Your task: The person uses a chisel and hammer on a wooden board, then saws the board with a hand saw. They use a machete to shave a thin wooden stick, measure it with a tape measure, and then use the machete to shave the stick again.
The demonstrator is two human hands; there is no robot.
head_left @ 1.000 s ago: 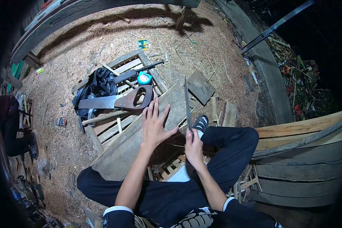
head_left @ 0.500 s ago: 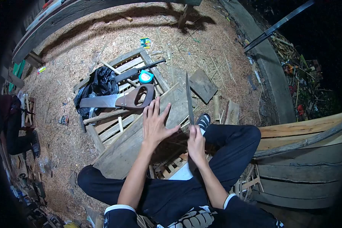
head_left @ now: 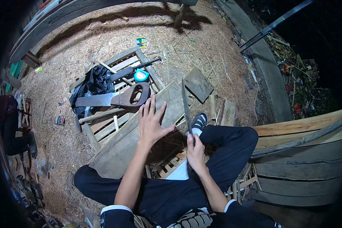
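My left hand (head_left: 151, 125) lies with its fingers spread on a wide wooden board (head_left: 121, 150) across my lap. Wrapped round the handle of a long-bladed knife (head_left: 186, 106) is my right hand (head_left: 195, 152); the blade points up and away beside the board's right edge. Just beyond my left fingertips, a handsaw (head_left: 131, 95) rests on a slatted wooden frame (head_left: 90, 136). A teal tape measure (head_left: 141, 75), a second dark blade (head_left: 121, 74) and a black plastic bag (head_left: 98, 81) are on that frame too.
A square wooden piece (head_left: 198, 84) lies on the shavings-covered ground. Planks (head_left: 300, 163) stand at the right, near a concrete edge (head_left: 269, 72). A wooden beam (head_left: 76, 19) crosses the top. Another person's leg (head_left: 16, 140) shows at the far left.
My right hand has moved slightly down, and the knife's tip has tilted a little to the left. The whole view has shifted slightly. My left hand stays spread on the board.
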